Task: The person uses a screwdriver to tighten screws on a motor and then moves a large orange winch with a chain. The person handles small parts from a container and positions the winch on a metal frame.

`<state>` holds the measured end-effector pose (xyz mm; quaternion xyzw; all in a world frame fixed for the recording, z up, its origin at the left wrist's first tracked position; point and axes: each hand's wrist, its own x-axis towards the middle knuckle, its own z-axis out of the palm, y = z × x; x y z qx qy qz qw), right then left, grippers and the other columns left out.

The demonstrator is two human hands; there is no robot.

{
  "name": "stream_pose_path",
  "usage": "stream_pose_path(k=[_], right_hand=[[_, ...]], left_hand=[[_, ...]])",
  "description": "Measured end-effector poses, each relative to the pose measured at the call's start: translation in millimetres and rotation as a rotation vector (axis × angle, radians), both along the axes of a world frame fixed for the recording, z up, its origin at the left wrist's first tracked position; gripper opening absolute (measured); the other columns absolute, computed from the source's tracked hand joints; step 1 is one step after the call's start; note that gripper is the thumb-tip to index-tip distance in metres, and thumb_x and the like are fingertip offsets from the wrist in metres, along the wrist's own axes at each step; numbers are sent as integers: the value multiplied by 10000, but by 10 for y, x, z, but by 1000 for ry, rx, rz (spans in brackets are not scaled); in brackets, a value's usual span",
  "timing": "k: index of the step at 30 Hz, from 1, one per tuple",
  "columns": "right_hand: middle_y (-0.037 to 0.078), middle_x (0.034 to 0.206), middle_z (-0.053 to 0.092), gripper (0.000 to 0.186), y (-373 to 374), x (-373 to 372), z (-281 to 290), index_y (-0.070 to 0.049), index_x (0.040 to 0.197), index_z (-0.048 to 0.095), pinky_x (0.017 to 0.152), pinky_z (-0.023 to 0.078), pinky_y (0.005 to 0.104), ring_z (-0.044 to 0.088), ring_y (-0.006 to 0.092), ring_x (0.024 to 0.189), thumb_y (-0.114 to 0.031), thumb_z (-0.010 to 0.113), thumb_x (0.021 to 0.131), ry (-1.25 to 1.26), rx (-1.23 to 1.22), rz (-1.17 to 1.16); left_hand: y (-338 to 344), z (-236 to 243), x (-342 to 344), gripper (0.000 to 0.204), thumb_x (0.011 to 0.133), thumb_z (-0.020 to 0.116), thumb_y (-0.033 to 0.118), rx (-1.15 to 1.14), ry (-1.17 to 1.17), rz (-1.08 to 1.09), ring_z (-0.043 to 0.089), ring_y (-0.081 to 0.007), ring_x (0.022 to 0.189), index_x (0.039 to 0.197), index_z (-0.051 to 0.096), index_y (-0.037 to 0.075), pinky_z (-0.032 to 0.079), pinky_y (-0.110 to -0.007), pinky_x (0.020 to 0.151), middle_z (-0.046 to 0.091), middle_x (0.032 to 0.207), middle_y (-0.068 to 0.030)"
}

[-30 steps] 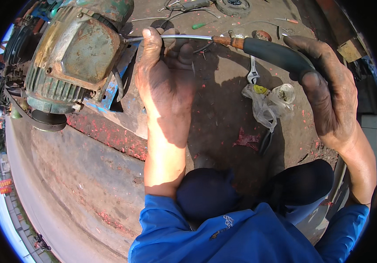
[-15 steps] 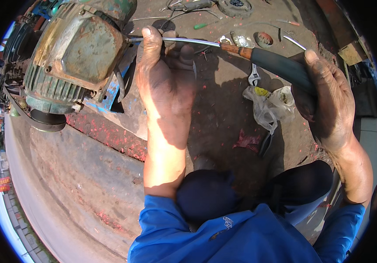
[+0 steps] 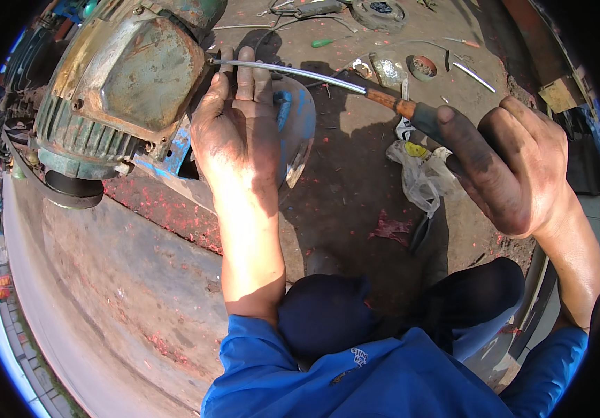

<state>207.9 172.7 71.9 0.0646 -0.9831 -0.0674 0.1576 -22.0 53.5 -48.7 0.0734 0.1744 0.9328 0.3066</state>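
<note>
Gritty ground lay below. At two o'clock the right hand curled around the screwdriver, which crossed twelve toward the motor at ten; the left hand, fingers straight, merely backed its shaft, so sideways force risked slipping.

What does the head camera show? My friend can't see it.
The right hand holds a long tool pointing at a rusty green motor; the left hand is open, fingers behind its shaft. A plastic bag lies nearby.
</note>
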Motion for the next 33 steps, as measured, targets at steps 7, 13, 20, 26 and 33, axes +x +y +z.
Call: stream_pose_path(k=[7,13,20,26,33], right_hand=[[-34,513,413,432,-123,-196,169,4,1106,590,402,276,170,377,-2,446,-385,514,935,-36,-1434,-538],[77,758,545,249,-164,-281,201,-16,1068,616,533,433,274,532,178,632,-175,567,883,-67,127,-87],[55,706,617,281,7,-274,-5,25,1050,607,559,462,241,570,61,665,-217,573,912,-242,-1427,-510],[84,836,618,347,-165,-342,-23,14,1100,559,662,527,271,624,153,741,-174,665,828,34,-834,-287],[60,744,601,270,-144,-260,132,10,1018,610,494,464,231,565,123,573,-92,679,778,-15,-549,-273]], left_hand=[[33,-54,-10,367,948,356,61,100,-80,77,435,-267,1233,1289,399,-69,419,-400,954,470,1306,-167],[-82,-106,-182,365,919,387,91,476,-359,-265,394,-227,1258,1259,433,-35,410,-378,874,458,1323,-132],[74,51,-22,322,915,370,104,131,-187,44,556,-261,991,1163,499,-55,426,-375,825,591,1099,-188],[39,-82,-114,258,902,410,79,80,-166,109,552,-284,1025,1114,513,-27,462,-372,794,572,1079,-137],[169,72,40,307,897,391,72,-78,-145,132,504,-297,1124,1149,490,-72,467,-382,861,517,1212,-189]])
